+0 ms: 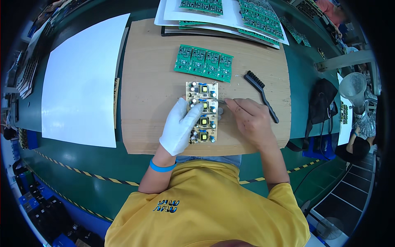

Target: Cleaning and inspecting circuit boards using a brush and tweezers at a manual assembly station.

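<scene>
My left hand (177, 129), in a white glove with a blue band at the wrist, grips a tan circuit board panel (197, 116). The panel carries capacitors and yellow-topped transformers in several repeated sections. Gloved fingers show at both of its long edges. Bare and pinched closed, my right hand (253, 121) holds a thin grey metal tool (221, 101). Its tip meets the panel's right edge near the upper sections; the exact kind of tool is too small to tell. Beyond the panel lies a green circuit board panel (203, 63), untouched.
A black brush (263, 96) lies right of my right hand on the cardboard sheet (148, 82). Stacked green boards (261, 18) rest on white sheets at the back. A large white sheet (84, 82) covers the left. A black bag (322, 101) and a post (345, 61) stand right.
</scene>
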### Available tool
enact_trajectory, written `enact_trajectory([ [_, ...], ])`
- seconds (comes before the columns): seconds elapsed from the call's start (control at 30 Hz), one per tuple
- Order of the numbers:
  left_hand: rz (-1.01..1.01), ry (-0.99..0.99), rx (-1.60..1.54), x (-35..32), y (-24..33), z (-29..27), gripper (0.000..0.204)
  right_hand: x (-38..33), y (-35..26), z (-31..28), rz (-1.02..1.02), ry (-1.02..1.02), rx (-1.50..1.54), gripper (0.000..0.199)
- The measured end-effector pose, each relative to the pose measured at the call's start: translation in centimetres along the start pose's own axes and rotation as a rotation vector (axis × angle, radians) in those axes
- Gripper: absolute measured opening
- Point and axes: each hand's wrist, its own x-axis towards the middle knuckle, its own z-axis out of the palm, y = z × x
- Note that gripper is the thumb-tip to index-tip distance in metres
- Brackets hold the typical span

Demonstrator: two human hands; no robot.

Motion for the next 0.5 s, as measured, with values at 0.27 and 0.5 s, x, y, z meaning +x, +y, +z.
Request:
enact_trajectory([
  [0.27,0.000,-0.013,-0.017,-0.16,0.38,0.33,0.027,-0.11,0.60,-0.14,0.006,0.018,0.007,0.039],
  [0.5,0.012,-0.024,0.004,-0.29,0.27,0.06,0.027,-0.29,0.90,-0.43,0.102,0.154,0.094,0.035],
])
